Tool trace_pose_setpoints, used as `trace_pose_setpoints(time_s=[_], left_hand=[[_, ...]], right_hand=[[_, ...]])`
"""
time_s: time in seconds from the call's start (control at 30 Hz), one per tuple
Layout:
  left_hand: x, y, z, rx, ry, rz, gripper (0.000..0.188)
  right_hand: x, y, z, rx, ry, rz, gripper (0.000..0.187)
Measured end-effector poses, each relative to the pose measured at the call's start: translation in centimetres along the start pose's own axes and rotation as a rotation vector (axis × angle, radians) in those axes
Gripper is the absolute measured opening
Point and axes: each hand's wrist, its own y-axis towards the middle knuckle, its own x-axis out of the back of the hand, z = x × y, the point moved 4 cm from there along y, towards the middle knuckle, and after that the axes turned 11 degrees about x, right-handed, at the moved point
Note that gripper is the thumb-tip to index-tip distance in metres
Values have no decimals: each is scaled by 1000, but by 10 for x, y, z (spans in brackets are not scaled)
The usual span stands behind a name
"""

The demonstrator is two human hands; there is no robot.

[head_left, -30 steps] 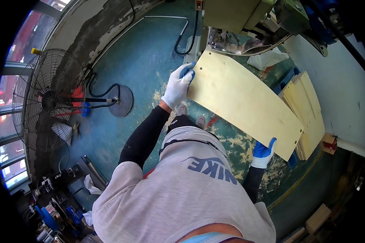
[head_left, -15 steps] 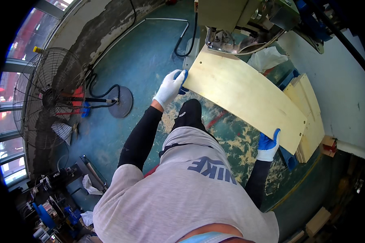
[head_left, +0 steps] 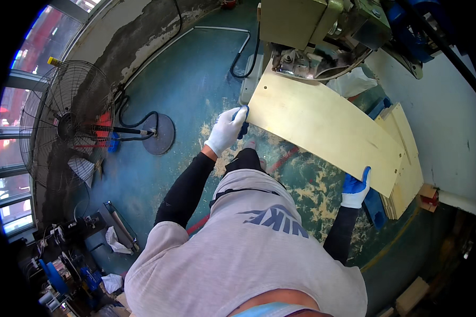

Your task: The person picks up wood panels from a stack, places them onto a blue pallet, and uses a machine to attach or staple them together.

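Between my two gloved hands is a long pale plywood panel with small holes near its ends. Its far edge lies beneath the head of a green machine, where a curved metal guard hides part of it. My left hand, in a white glove with blue palm, grips the panel's left corner, fingers curled round the edge. At the near right edge my right hand holds the panel with the thumb on top and the fingers underneath, mostly hidden.
Right of the panel, more plywood pieces are stacked on a blue pallet. A large wire fan stands at left on a round base. Sawdust covers the floor below; cables run along the wall. A white bag lies behind the panel.
The panel and both hands sit slightly lower and to the right in view, as do the machine and stack. My grip on both ends is kept, and one foot now shows below.
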Motion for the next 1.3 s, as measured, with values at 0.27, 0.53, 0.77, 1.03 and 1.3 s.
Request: trace_pose_setpoints(time_s=[0.27,0.53,0.77,1.03,1.3], left_hand=[[-2,37,-43,-130,38,-114,39],[-8,49,-41,23,90,-86,42],[-9,54,-37,32,76,-89,41],[-10,65,-30,-4,36,-21,42],[-7,60,-44,-148,-1,15,37]], right_hand=[[-9,47,-13,40,-68,-43,41],[-4,56,-3,26,-119,-44,41],[-17,50,-7,51,-107,-35,41],[-13,49,-4,35,-60,-53,39],[-14,53,-14,75,107,-74,35]])
